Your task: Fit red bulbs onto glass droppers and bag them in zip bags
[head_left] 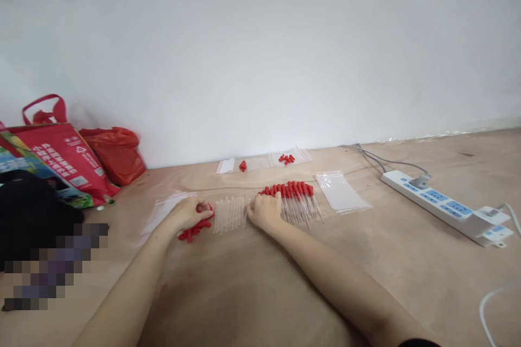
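Note:
My left hand [188, 213] rests on a small pile of red rubber caps [195, 230], fingers curled over them. My right hand [264, 210] lies with fingers curled at the right end of a row of clear glass tubes [230, 213] that carry no caps. To the right of that hand lies a row of tubes fitted with red caps [297, 198]. What each hand pinches is too small to make out.
Clear plastic bags lie at the right [341, 192], the left [163, 210] and near the wall with a few red caps [287, 159]. A white power strip [445, 205] with cables sits far right. Red bags [65, 160] stand at the left.

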Demonstrator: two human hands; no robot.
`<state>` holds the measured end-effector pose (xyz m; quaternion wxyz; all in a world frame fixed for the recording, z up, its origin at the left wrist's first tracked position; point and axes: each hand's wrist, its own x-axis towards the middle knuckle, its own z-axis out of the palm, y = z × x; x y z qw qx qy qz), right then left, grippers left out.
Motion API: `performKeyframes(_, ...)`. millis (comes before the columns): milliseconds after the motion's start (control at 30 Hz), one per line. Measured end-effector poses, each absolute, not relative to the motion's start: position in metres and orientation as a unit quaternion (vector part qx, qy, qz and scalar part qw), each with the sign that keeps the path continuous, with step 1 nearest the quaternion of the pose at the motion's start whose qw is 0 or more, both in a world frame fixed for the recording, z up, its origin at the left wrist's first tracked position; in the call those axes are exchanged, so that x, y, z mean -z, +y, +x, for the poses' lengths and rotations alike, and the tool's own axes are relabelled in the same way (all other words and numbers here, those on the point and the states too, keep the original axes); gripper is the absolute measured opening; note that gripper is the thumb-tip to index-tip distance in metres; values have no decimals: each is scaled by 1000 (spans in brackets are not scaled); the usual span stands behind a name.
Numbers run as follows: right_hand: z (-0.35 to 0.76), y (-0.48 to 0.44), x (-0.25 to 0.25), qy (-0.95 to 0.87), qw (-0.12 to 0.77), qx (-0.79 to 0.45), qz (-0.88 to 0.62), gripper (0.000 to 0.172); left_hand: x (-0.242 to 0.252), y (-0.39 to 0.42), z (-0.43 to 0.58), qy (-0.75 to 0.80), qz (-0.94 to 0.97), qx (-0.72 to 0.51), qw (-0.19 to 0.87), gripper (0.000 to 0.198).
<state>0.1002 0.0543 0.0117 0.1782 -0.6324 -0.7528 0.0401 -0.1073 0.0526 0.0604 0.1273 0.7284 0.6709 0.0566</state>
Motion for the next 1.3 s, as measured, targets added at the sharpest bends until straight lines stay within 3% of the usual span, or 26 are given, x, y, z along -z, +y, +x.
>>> performKeyframes(100,94,56,-15,-756,156,-52,-634,30,-59,50,-113,630,750,-37,198,14)
performKeyframes(467,87,49,-21,-793,114,-63,-595,20,-64,44,-107,641,747,-34,171,9)
performKeyframes(667,103,39,-17,-795,226,10,-563,25,-73,29,-65,592,779,-148,148,16)
performKeyframes(833,145,25,1,-818,298,30,-491,19,-44,21,-30,512,822,-227,105,13)
performKeyframes(1067,189,6,14,-828,324,-6,-457,11,-10,-3,-17,483,800,-351,-51,15)
performKeyframes(1300,192,-1,7,-856,321,-60,-401,8,-2,-21,6,453,830,-325,10,14)
